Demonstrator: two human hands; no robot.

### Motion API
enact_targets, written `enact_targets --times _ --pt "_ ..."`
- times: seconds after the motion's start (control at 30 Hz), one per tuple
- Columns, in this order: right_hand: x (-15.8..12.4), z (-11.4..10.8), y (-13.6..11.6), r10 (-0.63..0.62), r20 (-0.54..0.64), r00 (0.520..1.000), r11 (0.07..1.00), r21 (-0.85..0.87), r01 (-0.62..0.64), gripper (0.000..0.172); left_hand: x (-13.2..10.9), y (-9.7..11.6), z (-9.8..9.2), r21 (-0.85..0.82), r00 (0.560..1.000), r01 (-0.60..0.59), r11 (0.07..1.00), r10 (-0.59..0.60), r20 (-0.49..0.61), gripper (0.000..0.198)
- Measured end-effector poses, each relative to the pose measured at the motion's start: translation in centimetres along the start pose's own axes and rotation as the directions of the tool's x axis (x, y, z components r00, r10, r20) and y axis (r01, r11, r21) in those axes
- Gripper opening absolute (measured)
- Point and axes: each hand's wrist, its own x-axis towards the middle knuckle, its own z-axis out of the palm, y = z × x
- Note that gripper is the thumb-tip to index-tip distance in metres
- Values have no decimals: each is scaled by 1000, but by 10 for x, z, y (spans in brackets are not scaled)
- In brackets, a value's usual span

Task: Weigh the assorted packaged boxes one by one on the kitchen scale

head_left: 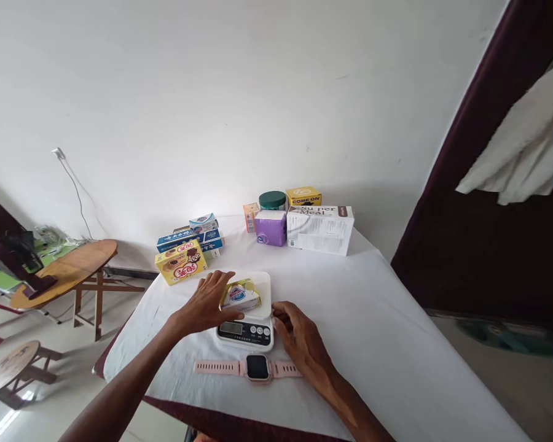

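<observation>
A yellow and white soap box (pixel 242 296) lies on the pale platform of a kitchen scale (pixel 263 288). My left hand (pixel 205 307) is at the box's left side, fingers and thumb apart, the thumb in front of the box. Whether it touches the box I cannot tell. Beside the scale's right edge is my right hand (pixel 301 341), fingers loosely bent and holding nothing visible. The scale's dark panel has a small display (pixel 231 328) and round buttons. A smartwatch with a pink strap (pixel 257 368) lies in front of the scale, its right strap end near my right wrist.
On the white tablecloth (pixel 350 319), a yellow snack box (pixel 182 263) and blue boxes (pixel 177 240) stand back left. Farther back are a purple pack (pixel 271 229), a green-lidded jar (pixel 272 200), a yellow box (pixel 304 196) and a white carton (pixel 320 231). A wooden table (pixel 94 253) stands left.
</observation>
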Motion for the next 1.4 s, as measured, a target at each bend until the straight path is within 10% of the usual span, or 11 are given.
enact_targets --times 0.37,0.7,1.0,1.4 --pt "0 -1 -3 18 8 1000 999 38 -19 30 -8 -10 11 70 988 -54 996 63 -138 35" --pt "2 1 3 5 -16 1000 1000 4 -5 35 -10 -94 -97 47 847 136 990 -91 -524 50" --pt "1 0 -4 21 -17 1000 1000 17 -21 31 54 -181 -123 123 888 340 932 -275 -369 58" --pt "1 3 1 20 -5 1000 1000 22 -20 29 85 -202 -126 131 913 351 927 -308 -268 70"
